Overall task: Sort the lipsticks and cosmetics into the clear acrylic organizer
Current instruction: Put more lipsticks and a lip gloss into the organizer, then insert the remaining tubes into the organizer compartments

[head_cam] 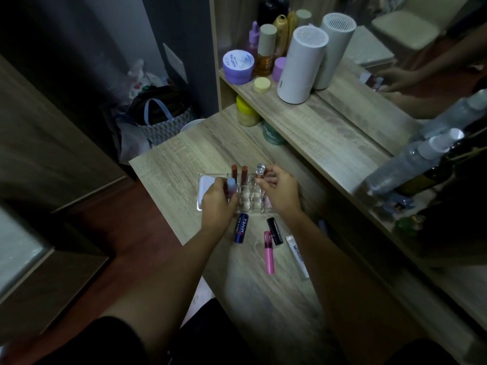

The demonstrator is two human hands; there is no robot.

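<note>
The clear acrylic organizer (250, 204) sits on the wooden table, with two brown lipsticks (239, 172) standing in its back cells. My left hand (217, 204) holds a light-blue capped tube (232, 186) over the organizer's left side. My right hand (280, 191) pinches a lipstick with a clear faceted cap (260, 172) above the back right cells. In front of the organizer lie a dark blue Nivea stick (241, 227), a black lipstick (274, 231), a pink gloss tube (268, 252) and a white lip tube (299, 255).
A white flat case (205, 189) lies left of the organizer. A raised shelf (329, 133) at the back carries jars, bottles and two white cylinders (303, 64). Clear spray bottles (411, 159) lean in from the right. Bags (160, 119) sit on the floor beyond the table's left edge.
</note>
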